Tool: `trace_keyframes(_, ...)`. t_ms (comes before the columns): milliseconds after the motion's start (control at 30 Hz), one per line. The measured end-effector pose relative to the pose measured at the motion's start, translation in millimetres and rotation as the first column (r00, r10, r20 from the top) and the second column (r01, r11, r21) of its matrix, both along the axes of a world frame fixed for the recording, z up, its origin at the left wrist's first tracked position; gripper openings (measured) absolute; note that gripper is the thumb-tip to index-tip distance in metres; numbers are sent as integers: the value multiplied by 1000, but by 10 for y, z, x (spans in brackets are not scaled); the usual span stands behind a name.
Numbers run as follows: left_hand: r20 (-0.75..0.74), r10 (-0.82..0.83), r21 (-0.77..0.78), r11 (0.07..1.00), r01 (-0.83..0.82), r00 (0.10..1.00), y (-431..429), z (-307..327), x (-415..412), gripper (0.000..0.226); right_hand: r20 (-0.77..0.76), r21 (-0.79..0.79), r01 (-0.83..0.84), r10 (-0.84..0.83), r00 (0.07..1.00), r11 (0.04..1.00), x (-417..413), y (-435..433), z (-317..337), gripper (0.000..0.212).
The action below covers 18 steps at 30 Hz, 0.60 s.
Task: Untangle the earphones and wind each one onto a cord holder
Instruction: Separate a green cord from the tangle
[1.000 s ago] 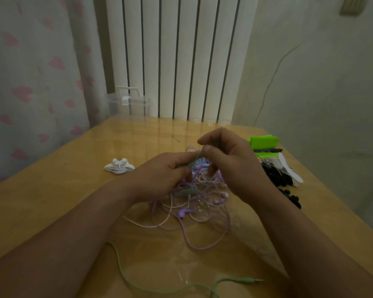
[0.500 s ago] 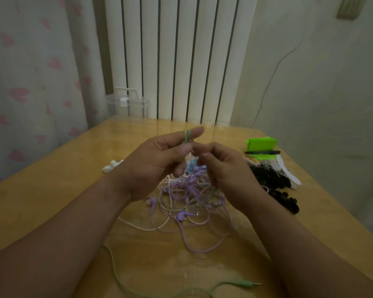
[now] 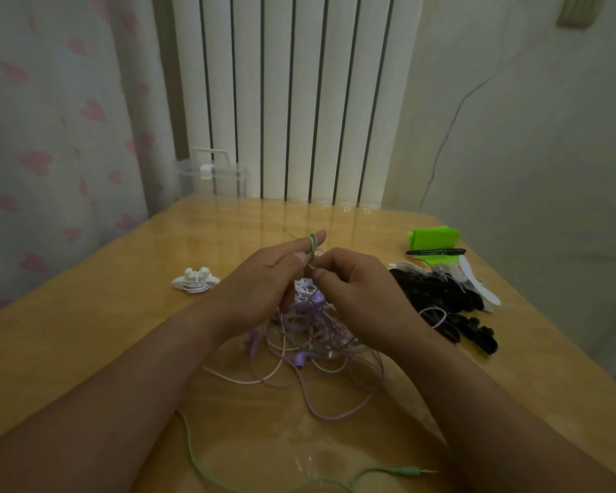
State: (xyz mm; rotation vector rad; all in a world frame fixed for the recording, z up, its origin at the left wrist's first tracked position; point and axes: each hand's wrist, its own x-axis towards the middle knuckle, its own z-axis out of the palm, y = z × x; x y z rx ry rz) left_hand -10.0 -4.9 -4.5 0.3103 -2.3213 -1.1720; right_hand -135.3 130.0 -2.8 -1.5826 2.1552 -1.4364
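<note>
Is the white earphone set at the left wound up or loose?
Wound: the white earphone set lies coiled in a compact bundle, apart from the tangled pile.

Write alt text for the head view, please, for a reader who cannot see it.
The left hand holds a green cord looped round its finger and the right hand pinches it, above tangled purple and white earphones on a table. A wound white earphone lies left.

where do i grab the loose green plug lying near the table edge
Pinch the green plug by its thick barrel, coming from above: it lies flat on the table, metal tip pointing right, cord trailing left.
</note>
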Motion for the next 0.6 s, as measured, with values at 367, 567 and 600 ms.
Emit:
trace_keyframes(367, 12, -109, -154, 982, 109, 994, 30, 98, 57, 23, 64, -124, -53, 61, 996, 991, -76, 109, 134, 14)
trace_keyframes(567, 139, -197, -125, 969, 215, 970, -24, 208, 145, 24, 182, -175, -133, 165, 969, 976, -153, 167, 212, 12)
trace_keyframes(600, 154, -256, -58, 962, 267, 954, -41, 217, 163, 23, 202, -179, -148, 183, 962, 973, -157, 168, 211, 14)
